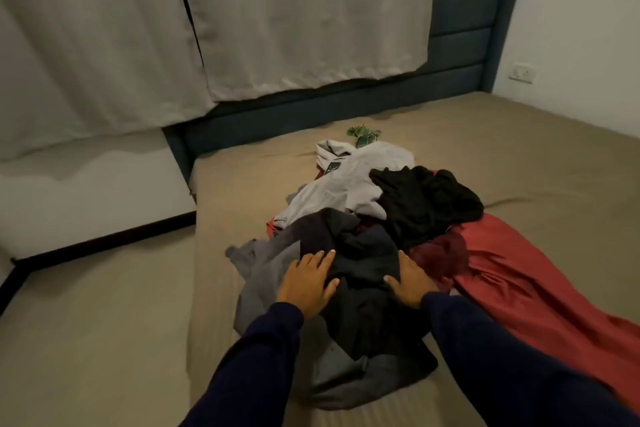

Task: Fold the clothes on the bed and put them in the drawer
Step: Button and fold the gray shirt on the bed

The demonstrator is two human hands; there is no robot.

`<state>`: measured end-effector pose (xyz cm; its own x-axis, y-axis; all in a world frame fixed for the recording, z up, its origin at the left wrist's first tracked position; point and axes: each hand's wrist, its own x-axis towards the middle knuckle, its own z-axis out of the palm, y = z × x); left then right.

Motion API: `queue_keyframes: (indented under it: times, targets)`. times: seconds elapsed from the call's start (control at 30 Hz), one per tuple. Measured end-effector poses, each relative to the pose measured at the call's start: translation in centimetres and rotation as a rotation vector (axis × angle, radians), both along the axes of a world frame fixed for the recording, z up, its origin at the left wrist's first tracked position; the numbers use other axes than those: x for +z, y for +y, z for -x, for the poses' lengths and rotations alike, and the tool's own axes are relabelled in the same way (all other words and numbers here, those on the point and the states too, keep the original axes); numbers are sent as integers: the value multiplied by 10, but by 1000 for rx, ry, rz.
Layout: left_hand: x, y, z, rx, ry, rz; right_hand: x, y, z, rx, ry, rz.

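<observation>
Both navy-sleeved hands, left hand and right hand, lie flat with straight fingers on a crumpled dark navy garment topping the mixed clothes pile on the tan-sheeted bed, beside a red cloth.

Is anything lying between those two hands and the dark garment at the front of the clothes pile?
Nothing visible. The left hand and the right hand already rest flat on the dark garment, which lies on top of the pile. No drawer is in view.
</observation>
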<state>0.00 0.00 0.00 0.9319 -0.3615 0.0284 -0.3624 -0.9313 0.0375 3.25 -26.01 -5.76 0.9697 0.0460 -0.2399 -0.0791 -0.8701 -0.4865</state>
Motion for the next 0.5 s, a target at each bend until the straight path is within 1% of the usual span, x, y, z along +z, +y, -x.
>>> queue_keyframes:
  times: [0.07,0.2,0.33,0.4,0.47,0.5]
  targets:
    - [-6,0,3,12,37,20,-7,-3,-1,-76,-10,-8]
    - [-26,4,24,-59,119,-28,-9,0,14,-213,39,-17]
    - [-33,6,39,-46,131,56,-6,-3,26,-256,95,5]
    - [-33,8,48,-65,130,66,-5,-1,33,-248,73,-90]
    - [-31,8,57,-80,115,85,3,4,39,-211,44,-293]
    - [-29,6,62,-85,104,120,13,7,45,-200,43,-441]
